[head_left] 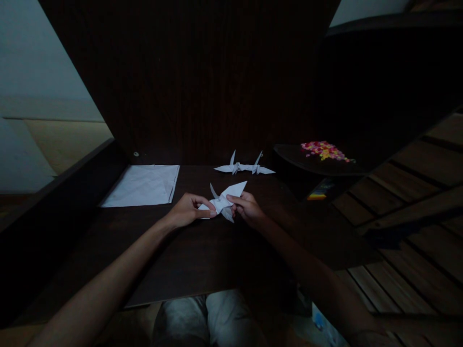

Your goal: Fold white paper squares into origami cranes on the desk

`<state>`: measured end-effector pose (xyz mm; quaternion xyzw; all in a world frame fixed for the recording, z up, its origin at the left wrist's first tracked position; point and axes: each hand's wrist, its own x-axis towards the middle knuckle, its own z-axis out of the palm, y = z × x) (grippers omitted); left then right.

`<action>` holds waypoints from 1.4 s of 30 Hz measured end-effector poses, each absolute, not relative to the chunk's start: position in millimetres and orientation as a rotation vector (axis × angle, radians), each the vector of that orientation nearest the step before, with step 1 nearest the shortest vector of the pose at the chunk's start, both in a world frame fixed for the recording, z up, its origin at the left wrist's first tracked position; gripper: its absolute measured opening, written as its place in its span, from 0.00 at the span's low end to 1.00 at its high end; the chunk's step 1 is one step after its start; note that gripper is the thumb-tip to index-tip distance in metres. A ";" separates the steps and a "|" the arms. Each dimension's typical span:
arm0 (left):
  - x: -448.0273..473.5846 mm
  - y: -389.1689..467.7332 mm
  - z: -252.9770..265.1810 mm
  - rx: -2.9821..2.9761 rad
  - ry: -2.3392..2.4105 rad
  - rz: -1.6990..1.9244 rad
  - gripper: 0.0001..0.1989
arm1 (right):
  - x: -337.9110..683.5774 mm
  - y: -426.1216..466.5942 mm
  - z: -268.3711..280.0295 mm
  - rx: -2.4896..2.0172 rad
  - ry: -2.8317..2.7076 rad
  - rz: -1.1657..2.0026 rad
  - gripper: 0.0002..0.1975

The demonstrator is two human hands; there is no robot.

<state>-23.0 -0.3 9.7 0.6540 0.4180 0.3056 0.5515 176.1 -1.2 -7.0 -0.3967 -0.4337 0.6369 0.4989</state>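
Note:
Between my two hands is a white folded paper crane [221, 204], held just over the dark desk [173, 255]. My left hand [190, 209] pinches its left side between thumb and fingers. With the thumb on top, my right hand [246, 207] grips the right side near the middle folds. One broad pointed flap rises to the upper right, and narrower points stick out above and below. Behind it, against the back panel, stand finished-looking white paper cranes [246, 167], two upright points showing. My fingertips hide parts of the folded paper.
A stack of white paper sheets [141, 185] lies at the left back of the desk. On a rounded shelf [289, 156] to the right sits a pile of small pink, red and yellow pieces [325, 150]. A low side board [58, 188] borders the left.

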 end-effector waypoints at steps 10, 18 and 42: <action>-24.1 1.9 4.7 1.443 0.872 0.714 0.13 | 178.9 1.7 -11.4 -1.020 -1.030 1.577 0.17; -21.8 3.1 0.7 1.246 0.821 0.777 0.24 | 184.7 5.6 -13.7 -1.075 -1.013 1.563 0.16; -25.3 13.4 -13.5 1.425 1.247 0.735 0.22 | 181.3 -6.8 -21.2 -1.386 -1.859 0.353 0.15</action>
